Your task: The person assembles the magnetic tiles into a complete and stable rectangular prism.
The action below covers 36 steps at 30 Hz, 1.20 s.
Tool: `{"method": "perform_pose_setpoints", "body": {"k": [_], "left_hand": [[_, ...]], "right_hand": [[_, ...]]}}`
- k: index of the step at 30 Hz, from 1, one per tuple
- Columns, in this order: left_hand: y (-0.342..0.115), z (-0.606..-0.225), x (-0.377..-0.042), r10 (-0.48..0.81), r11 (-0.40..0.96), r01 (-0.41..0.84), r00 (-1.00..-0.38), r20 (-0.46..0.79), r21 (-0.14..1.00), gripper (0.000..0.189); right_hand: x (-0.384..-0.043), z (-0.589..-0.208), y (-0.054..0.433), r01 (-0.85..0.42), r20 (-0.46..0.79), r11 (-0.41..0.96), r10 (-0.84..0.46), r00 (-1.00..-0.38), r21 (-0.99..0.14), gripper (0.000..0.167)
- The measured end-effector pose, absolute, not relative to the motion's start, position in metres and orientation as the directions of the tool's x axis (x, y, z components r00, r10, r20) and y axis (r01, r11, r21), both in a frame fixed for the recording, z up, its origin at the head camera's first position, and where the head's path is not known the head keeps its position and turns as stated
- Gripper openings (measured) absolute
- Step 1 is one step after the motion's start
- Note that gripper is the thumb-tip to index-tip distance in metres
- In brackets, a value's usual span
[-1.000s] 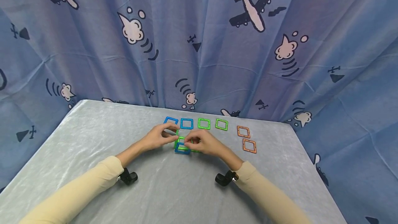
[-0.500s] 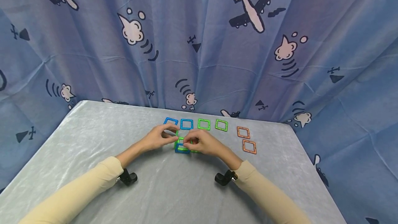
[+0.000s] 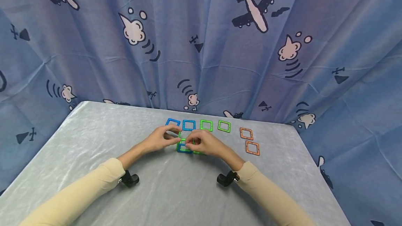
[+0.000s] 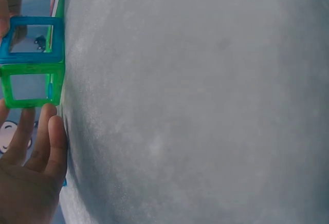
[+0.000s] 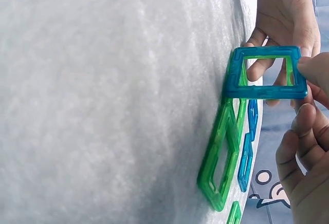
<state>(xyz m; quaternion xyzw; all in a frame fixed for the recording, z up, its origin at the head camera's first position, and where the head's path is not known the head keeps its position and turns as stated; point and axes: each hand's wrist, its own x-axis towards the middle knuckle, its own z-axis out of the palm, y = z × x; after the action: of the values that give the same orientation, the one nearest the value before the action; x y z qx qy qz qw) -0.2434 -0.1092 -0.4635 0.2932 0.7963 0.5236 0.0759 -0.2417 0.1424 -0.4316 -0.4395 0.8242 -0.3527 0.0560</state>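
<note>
My right hand [image 3: 207, 144] pinches a blue square magnetic tile [image 5: 264, 92] between thumb and fingers. The blue tile stands on edge at the front of a small group of green tiles, its side close to an upright green tile [image 4: 28, 102]. My left hand [image 3: 158, 138] is at the left of that green tile, with spread fingers touching its outer side in the left wrist view. Another green tile [image 5: 207, 178] lies flat on the table beside the blue one, partly under my right hand in the head view. Fingers and tiles hide part of the group's inside.
Along the table's [image 3: 150, 191] back lie two blue tiles [image 3: 189, 130], one partly behind my left hand, and two green tiles [image 3: 206, 130]. Two orange tiles [image 3: 252, 153] lie farther right. A patterned blue curtain [image 3: 201, 44] hangs behind the table.
The blue tile's lower edge has shifted slightly back toward the green tiles. Both hands have stayed nearly still, the right one keeping its pinch.
</note>
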Motion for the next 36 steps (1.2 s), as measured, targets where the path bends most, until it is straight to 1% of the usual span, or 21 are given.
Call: {"method": "perform_pose_setpoints", "body": {"k": [13,23,36], "left_hand": [[-0.1091,-0.4628,-0.2409,0.551,0.273,0.390,-0.813,0.190,0.879,0.040],[-0.1093,-0.4644,-0.2409,0.546,0.280,0.380,-0.818,0.180,0.881,0.042],[-0.1083,-0.4638,-0.2420,0.546,0.291,0.383,-0.819,0.176,0.877,0.041]], "right_hand": [[-0.2418,-0.4343,0.1428,-0.679,0.224,0.361,-0.757,-0.614,-0.639,0.006],[-0.2416,-0.4363,0.1421,-0.688,0.240,0.337,-0.764,-0.599,-0.642,0.006],[-0.2408,-0.4359,0.1450,-0.673,0.249,0.328,-0.751,-0.611,-0.663,0.006]]}}
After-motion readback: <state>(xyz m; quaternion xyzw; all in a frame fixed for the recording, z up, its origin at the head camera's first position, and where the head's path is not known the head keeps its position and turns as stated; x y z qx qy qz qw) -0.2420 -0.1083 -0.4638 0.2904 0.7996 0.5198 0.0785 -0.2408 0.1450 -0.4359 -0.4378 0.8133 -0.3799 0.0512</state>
